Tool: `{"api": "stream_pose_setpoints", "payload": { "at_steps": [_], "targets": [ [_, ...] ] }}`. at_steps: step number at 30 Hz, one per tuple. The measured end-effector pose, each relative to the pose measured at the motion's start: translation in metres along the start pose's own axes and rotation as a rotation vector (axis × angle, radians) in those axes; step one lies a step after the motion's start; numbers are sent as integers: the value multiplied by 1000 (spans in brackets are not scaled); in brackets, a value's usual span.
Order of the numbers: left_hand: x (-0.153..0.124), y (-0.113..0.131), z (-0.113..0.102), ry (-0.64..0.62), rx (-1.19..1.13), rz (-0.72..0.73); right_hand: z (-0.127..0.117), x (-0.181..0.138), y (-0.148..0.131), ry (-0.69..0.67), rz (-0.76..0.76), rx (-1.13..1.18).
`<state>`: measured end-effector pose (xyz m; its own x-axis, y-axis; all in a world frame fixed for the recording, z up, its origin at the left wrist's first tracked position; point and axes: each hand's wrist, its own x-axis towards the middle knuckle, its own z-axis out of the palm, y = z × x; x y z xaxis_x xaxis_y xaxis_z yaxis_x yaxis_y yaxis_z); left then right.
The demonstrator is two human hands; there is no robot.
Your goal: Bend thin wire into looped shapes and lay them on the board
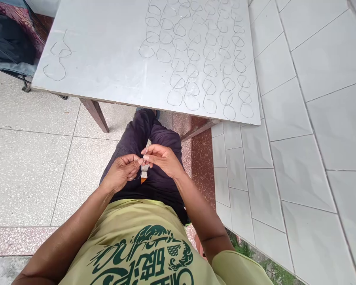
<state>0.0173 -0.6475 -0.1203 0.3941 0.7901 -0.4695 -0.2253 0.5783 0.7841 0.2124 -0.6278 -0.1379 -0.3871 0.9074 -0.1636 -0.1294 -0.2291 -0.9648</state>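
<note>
Head view: fingers [138, 161] pinching thin line [140, 173]

A thin, pale thread [140, 171] is pinched between the fingertips of the left hand [121, 171] and the right hand [161, 157], which meet over the lap. A short stretch rises above the fingers, and a small slack loop hangs just beneath them against the dark trousers
</note>
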Motion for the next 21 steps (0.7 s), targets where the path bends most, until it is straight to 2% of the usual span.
{"api": "stream_pose_setpoints", "payload": {
  "at_steps": [5,9,12,16,21],
  "targets": [
    [-9,6,3,-87,-182,-127,8,1,6,18,-61,29],
    [-13,6,8,-72,-280,-151,13,0,8,107,-179,0],
    [-13,4,10,-54,-274,-139,12,-2,7,143,-182,-47],
    [-12,-1,10,-33,-136,-62,8,-5,3,156,-119,-89],
    [-13,-6,7,180,324,180,15,-3,2,257,-31,-2]
  ]
}}
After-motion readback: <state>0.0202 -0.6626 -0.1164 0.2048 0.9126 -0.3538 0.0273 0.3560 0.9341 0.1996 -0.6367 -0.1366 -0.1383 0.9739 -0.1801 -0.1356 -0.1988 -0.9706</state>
